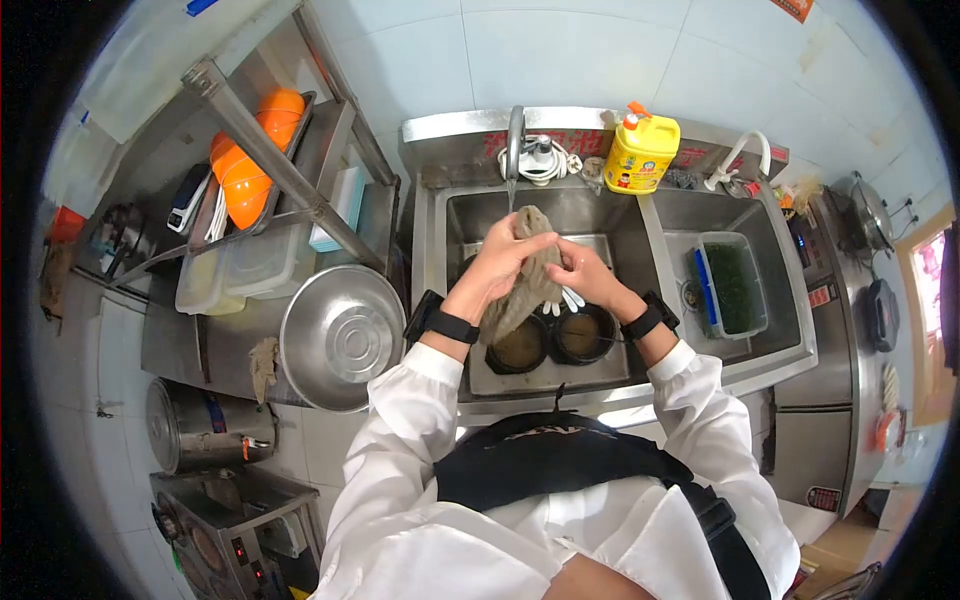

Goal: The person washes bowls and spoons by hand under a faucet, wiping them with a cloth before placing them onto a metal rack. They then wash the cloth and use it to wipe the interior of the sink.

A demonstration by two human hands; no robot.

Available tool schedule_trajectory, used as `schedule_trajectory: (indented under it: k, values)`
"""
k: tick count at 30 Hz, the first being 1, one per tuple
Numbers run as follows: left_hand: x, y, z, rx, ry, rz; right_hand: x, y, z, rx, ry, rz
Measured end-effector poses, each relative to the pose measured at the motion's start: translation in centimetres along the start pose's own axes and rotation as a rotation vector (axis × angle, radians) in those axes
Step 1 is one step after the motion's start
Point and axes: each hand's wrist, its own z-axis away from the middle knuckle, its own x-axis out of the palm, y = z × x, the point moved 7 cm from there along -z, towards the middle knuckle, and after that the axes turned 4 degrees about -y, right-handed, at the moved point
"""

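Over the left sink basin (630, 340), a wet grey-brown rag (538, 280) hangs from both my hands, just below the running tap (516, 140). My left hand (498, 265) is closed on the rag's upper left side, thumb across it. Closed too, my right hand (590, 275) pinches the rag's right edge. Beneath them, two black bowls stand in the basin: one left bowl (518, 350) and one right bowl (583, 335), both with murky water. Pale utensil handles (571, 299) show beside the rag; their ends are hidden.
A yellow detergent jug (643, 150) stands on the sink's back ledge beside a coiled white cable (550, 165). The right basin holds a plastic tub (735, 285) of greens. At left are a large steel bowl (345, 338) and a shelf with orange bowls (240, 180).
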Motion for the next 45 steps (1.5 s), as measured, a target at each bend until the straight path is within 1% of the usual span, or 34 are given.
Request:
schedule_trajectory:
  k: [1,2,4,5,6,7,8,9,10,12,13,14,15,16,18,20,22,23,24,25,26,28,31,33,35,36,37,38,39,40,41,42,43,45]
  values:
    - [-0.8,0.1,0.3,-0.002,0.027,0.097,0.2,0.4,-0.6,-0.126,0.087,-0.036]
    - [-1.3,0.4,0.6,0.007,0.025,0.092,0.1,1.4,-0.9,-0.136,0.090,-0.032]
    - [-2.4,0.5,1.5,0.074,0.071,0.353,-0.1,-0.7,-1.3,-0.173,0.154,-0.098]
    - [-3.5,-0.5,2.2,0.124,0.191,0.402,-0.1,-2.5,-1.4,-0.278,0.236,-0.121]
    - [-4.6,-2.9,3.1,0.061,0.272,0.224,-0.2,-3.5,-1.4,-0.290,0.231,-0.115]
    - [-3.3,-4.5,4.6,-0.088,0.211,0.230,1.3,-3.3,-2.2,-0.123,-0.017,-0.146]
    - [-3.0,-7.7,5.7,-0.265,0.103,0.445,2.9,-2.6,-2.5,0.053,-0.265,-0.174]
    - [-2.2,-8.5,7.1,-0.350,0.021,0.548,3.1,-1.6,-3.4,0.065,-0.452,-0.031]
    - [-1.9,-9.7,7.8,-0.348,0.035,0.634,2.4,0.6,-5.3,0.065,-0.456,-0.027]
    - [-1.8,-12.4,9.3,-0.415,0.094,0.651,-1.5,4.9,-10.1,-0.038,-0.127,0.075]
    - [-1.7,-13.1,9.6,-0.422,0.104,0.675,-3.3,5.3,-12.1,-0.102,-0.063,0.287]
    - [-2.4,-14.0,10.2,-0.420,0.199,0.596,-4.9,6.7,-14.5,-0.017,0.050,0.437]
    - [-3.1,-15.1,11.3,-0.430,0.298,0.518,-5.9,8.5,-16.8,-0.037,0.064,0.466]
    - [-3.1,-15.1,12.2,-0.472,0.329,0.591,-6.7,9.8,-18.7,-0.137,0.180,0.667]
    - [-3.7,-15.0,13.4,-0.415,0.398,0.665,-7.0,10.7,-21.9,-0.276,0.191,0.821]
    - [-4.4,-15.7,14.1,-0.376,0.434,0.696,-6.6,9.9,-23.0,-0.266,0.098,0.849]
    - [-4.8,-16.0,15.4,-0.321,0.470,0.715,-5.8,11.3,-22.9,-0.188,-0.026,0.883]
    - [-5.2,-16.2,15.8,-0.327,0.517,0.629,-5.2,11.3,-24.5,-0.165,-0.085,0.859]
    - [-5.5,-16.1,16.0,-0.333,0.566,0.543,-6.6,11.8,-22.1,-0.199,0.054,0.972]
    - [-4.6,-14.2,15.4,-0.299,0.528,0.544,-6.6,11.2,-22.0,-0.135,0.032,1.011]
    - [-4.4,-13.4,15.3,-0.365,0.576,0.432,-6.6,10.6,-21.9,-0.059,-0.015,1.066]
    - [-4.5,-14.4,14.1,-0.276,0.509,0.456,-6.9,9.9,-21.6,-0.128,0.019,1.182]
    - [-3.6,-10.4,12.3,-0.155,0.408,0.314,-8.0,10.9,-21.2,-0.122,-0.036,1.267]
    - [-3.3,-8.0,11.0,-0.113,0.335,0.331,-7.7,11.1,-20.0,-0.141,-0.036,1.337]
    - [-2.4,-6.0,10.3,-0.071,0.277,0.342,-6.4,9.9,-17.8,-0.107,-0.013,1.169]
    - [-2.3,-5.0,9.8,-0.065,0.266,0.326,-5.2,9.6,-16.9,-0.150,-0.101,0.880]
    - [-2.1,-4.5,9.2,-0.055,0.212,0.369,-3.1,9.8,-15.5,0.031,-0.341,0.490]
    - [-1.9,-3.9,8.5,-0.030,0.169,0.396,-1.1,7.2,-11.5,0.243,-0.567,0.120]
    - [-1.5,-3.2,7.9,-0.028,0.129,0.429,0.6,7.7,-8.0,0.395,-0.582,-0.201]
    - [-1.2,-2.8,7.6,-0.024,0.090,0.462,2.0,5.2,-5.1,0.402,-0.745,-0.364]
    - [-0.9,-2.8,7.2,-0.030,0.065,0.464,2.8,5.3,-3.9,0.399,-0.711,-0.492]
    - [-1.1,-2.8,6.6,-0.011,0.091,0.501,2.5,2.5,-2.7,0.282,-0.610,-0.675]
    - [-1.2,-2.8,5.7,0.008,0.112,0.538,2.3,1.7,-2.5,0.256,-0.510,-0.754]
    - [-2.8,-4.7,4.5,-0.008,0.286,0.535,0.4,0.8,-2.4,0.225,-0.380,-0.819]
